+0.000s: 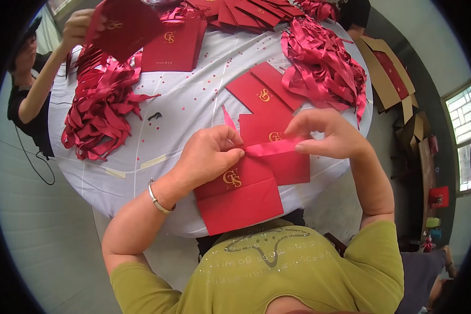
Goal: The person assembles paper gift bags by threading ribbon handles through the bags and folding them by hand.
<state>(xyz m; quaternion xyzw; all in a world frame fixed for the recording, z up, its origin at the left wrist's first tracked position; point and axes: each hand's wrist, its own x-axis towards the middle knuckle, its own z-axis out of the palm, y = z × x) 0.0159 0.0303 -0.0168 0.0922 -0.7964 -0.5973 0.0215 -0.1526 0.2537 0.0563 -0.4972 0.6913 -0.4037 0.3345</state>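
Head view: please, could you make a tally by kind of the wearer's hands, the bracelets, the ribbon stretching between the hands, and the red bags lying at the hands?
Left hand and right hand: 2
Silver bracelet: 1
Pink ribbon: 1
Red bags: 3
Total: 7

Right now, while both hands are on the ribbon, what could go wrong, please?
The ribbon might slip, as the right hand seems to hold it only near its end. The front bag, below the left hand, overlaps another bag, so a hard pull could shift both.
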